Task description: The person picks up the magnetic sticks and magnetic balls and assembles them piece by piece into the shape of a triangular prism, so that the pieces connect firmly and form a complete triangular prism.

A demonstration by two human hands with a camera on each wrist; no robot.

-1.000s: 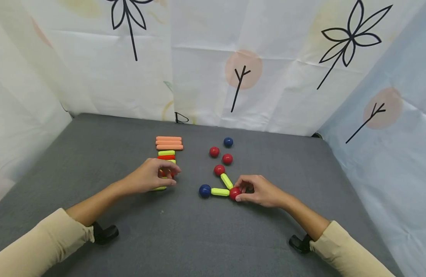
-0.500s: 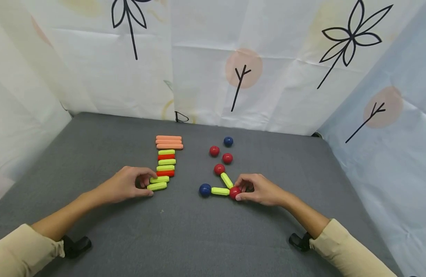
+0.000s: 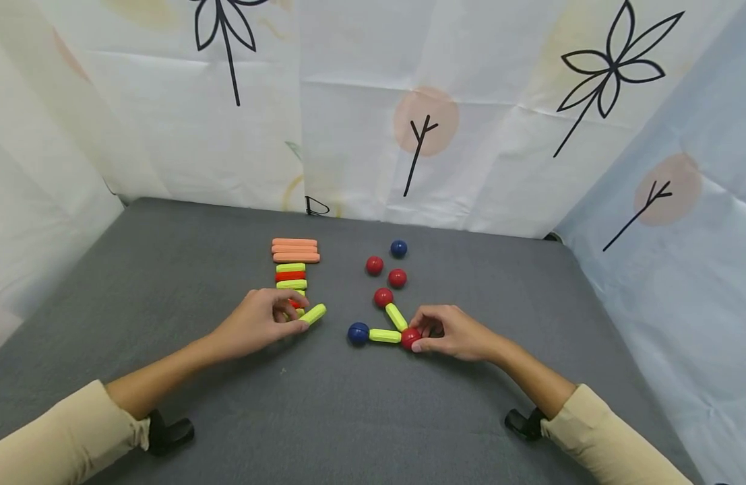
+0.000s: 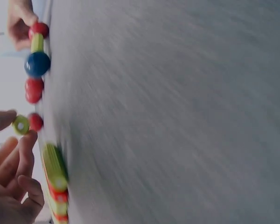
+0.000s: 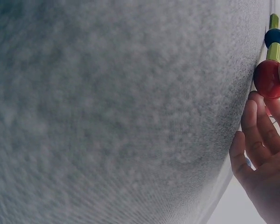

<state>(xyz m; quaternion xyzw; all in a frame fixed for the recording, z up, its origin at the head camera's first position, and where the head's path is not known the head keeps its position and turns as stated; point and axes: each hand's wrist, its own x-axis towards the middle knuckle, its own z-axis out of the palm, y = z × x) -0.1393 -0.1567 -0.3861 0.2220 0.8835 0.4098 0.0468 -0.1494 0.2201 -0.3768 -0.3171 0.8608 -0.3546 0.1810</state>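
Observation:
Between thumb and finger, my left hand (image 3: 259,325) pinches a short yellow-green stick (image 3: 315,314); in the left wrist view that stick (image 4: 21,125) shows end-on, off the table. My right hand (image 3: 454,333) holds a red ball (image 3: 411,338) by its right side. Two yellow-green sticks run out from this ball: one (image 3: 385,335) ends at a blue ball (image 3: 358,333), the other (image 3: 396,316) at a second red ball (image 3: 383,297). Behind the left hand lies a column of short yellow-green and red sticks (image 3: 290,276), its near part covered by the fingers.
Farther back on the grey table (image 3: 348,417) lie two loose red balls (image 3: 375,265) and a blue ball (image 3: 399,248). Several orange sticks (image 3: 296,249) are lined up at the head of the column. A printed white curtain (image 3: 360,101) borders the table's back and sides.
My left hand reached the near end of the stick column, took one yellow-green stick and moved right with it. The right hand stays on the red ball.

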